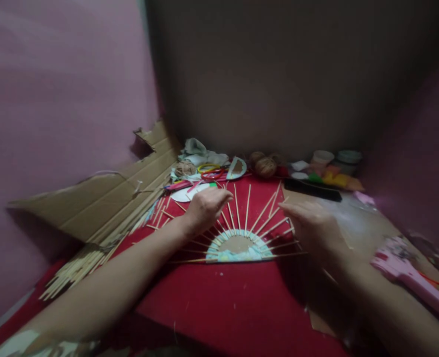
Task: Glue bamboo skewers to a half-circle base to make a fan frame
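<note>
A half-round piece (238, 244) with a pale blue patterned rim and a brown cardboard middle lies flat, its straight edge toward me. Thin wooden sticks (248, 208) spread from its curved rim like rays. My left hand (207, 207) is closed above the upper left sticks, covering some of them; what its fingers hold is hidden. On the other side, my right hand (312, 225) has its fingers pressed together at the outer ends of the right sticks. One slanting stick (275, 199) crosses beside its fingertips; the dim, blurred view hides whether it is gripped.
Bundled sticks (80, 265) and a bent cardboard sheet (104, 203) lie left. Along the back are scissors (212, 172), twine balls (266, 166), a smaller half-round piece (237, 168) and plastic tubs (322, 157). A pink glue gun (401, 267) lies right, on the red cloth's (219, 302) far side.
</note>
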Available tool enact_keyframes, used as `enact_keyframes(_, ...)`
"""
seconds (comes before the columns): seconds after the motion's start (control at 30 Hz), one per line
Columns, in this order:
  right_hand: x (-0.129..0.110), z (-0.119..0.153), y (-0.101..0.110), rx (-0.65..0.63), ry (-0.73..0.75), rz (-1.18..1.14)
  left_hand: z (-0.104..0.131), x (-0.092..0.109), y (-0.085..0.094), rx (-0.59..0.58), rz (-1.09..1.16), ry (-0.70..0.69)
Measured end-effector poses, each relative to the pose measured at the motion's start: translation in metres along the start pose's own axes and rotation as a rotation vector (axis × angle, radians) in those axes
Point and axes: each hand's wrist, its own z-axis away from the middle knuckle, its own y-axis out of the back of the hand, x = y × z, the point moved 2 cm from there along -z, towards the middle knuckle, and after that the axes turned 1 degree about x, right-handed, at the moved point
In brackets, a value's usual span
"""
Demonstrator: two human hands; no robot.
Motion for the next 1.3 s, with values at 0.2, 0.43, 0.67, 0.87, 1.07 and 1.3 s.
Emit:
enact_keyframes(0.2,-0.009,-0.005,0.003,-0.059,-0.050,-0.151,-0.002,-0.009,0.002,0.020,0.046,0.163)
enact_keyframes(0.43,-0.033,-0.009,0.021,-0.098,-0.171,-0.249,-0.018,-0.008,0.028,-0.027,0.329,0.378)
enact_keyframes(0.67,-0.068,0.010,0.012,-0.219,0.003,-0.235,-0.041,-0.016,0.025,-0.420,0.434,0.200)
enact_keyframes(0.87,-0.097,0.027,0.003,-0.291,0.216,-0.307,-0.048,-0.018,0.001,-0.505,0.444,0.094)
enact_keyframes(1.07,-0.104,0.032,-0.003,-0.324,0.279,-0.292,-0.047,-0.002,-0.025,-0.643,0.460,-0.076)
enact_keyframes(1.3,-0.107,0.040,-0.006,-0.343,0.305,-0.264,-0.047,0.004,-0.036,-0.720,0.514,-0.205)
